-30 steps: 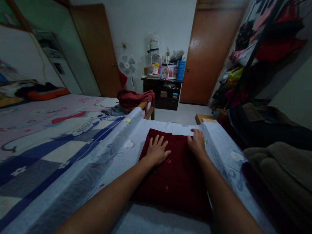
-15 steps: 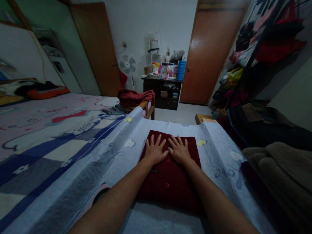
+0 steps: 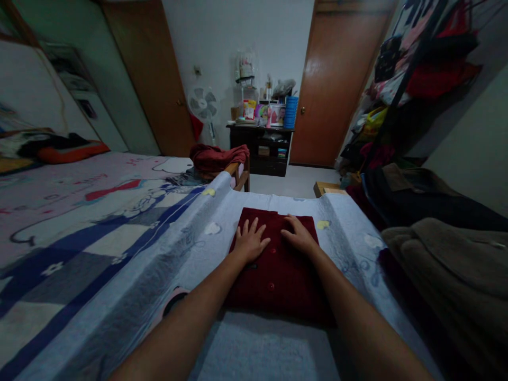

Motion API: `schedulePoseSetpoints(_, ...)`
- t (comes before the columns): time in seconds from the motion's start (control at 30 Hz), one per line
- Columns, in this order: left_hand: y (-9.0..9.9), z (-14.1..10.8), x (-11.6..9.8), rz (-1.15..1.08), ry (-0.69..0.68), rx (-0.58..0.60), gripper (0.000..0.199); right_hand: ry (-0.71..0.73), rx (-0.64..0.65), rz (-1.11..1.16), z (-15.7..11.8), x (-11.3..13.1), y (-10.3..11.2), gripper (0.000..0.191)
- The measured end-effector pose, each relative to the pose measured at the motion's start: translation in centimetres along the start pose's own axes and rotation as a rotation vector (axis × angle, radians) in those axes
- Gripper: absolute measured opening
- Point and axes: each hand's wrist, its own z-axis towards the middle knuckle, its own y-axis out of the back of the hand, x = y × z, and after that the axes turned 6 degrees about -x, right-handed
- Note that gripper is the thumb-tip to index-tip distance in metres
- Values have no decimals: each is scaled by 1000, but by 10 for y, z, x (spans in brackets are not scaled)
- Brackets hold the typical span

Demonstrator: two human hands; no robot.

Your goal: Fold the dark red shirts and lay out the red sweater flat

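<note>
Head view: cabinet [image 3: 257, 167] at twelve o'clock holds a box [image 3: 263, 151]. Shirt [image 3: 286, 272] lies central on sheet [image 3: 270, 349]; left hand [image 3: 249, 243] spread open at its ten; right hand [image 3: 300, 236], loosely open at one, has shifted rightward.

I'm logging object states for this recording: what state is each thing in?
Dark red garment, folded, lying flat
Left hand, spread on the garment
Right hand, fingers slightly bent, contact unclear
Reddish cloth, bunched up
Grey-brown clothing, folded
Checked blanket, spread out
Fan, upright, blades look still
Right-hand door, shut
Left-hand door, unclear whether shut
</note>
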Motion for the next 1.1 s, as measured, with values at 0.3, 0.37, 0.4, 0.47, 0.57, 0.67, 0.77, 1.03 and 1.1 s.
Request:
schedulePoseSetpoints(0.3,8,-94,-28,13,-89,-140,54,-7,0,-238,-108,40,-8,52)
schedulePoseSetpoints(0.37,0,-101,-31,17,-68,-160,56,-52,-23,-291,-121,43,-15,53)
schedulePoseSetpoints(0.4,-3,-103,-31,17,-58,-168,57,-64,-40,-309,-125,44,-18,53)
schedulePoseSetpoints(0.47,-8,-104,-32,20,-45,-182,58,-60,-74,-325,-128,43,-22,52)
schedulePoseSetpoints(0.57,-8,-104,-32,24,-44,-191,57,-47,-98,-319,-127,42,-22,51)
schedulePoseSetpoints(0.67,-3,-105,-32,12,-34,-174,56,-67,-86,-264,-125,41,-17,49)
schedulePoseSetpoints(0.77,2,-111,-33,3,-28,-188,57,-82,-90,-175,-129,40,-12,46)
schedulePoseSetpoints(1.03,-7,-137,-42,-39,-56,-215,57,-106,-116,-330,-153,46,-18,50)
schedulePoseSetpoints(1.1,-9,-137,-43,-45,-43,-211,58,-118,-97,-347,-154,46,-19,53)
